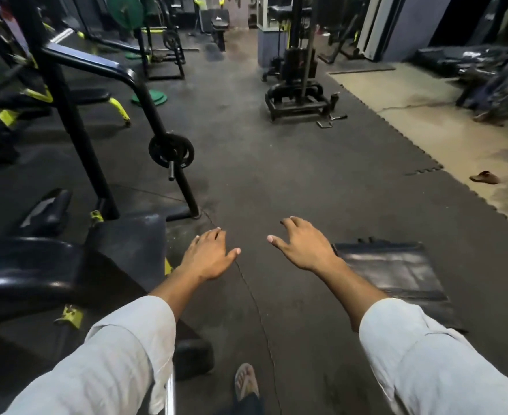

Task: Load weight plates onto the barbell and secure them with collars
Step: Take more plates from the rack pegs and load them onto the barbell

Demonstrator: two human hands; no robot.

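Floor (276,175): dark rubber matting runs ahead of me; I take the black weight plate as my landmark for everything below.
Rack frame (66,109): the black upright stands left of the plate and the angled post carries it on a short peg.
Black weight plate (171,150): it hangs on the peg, ahead and left of my hands, well apart from both.
Green plates (149,98): they lie flat on the floor beyond the black plate; a larger green one (124,11) is mounted far beyond it.
Barbell and collars: I cannot pick them out.
Left hand (209,256): grip apart, fingers spread, holding nothing.
Right hand (303,247): the same, right of the plate and nearer me.
Step, as I judge it: walk to the plate, take its rim with both hands, draw it straight off the peg.
Writing: none readable; the plate is too small and blurred.
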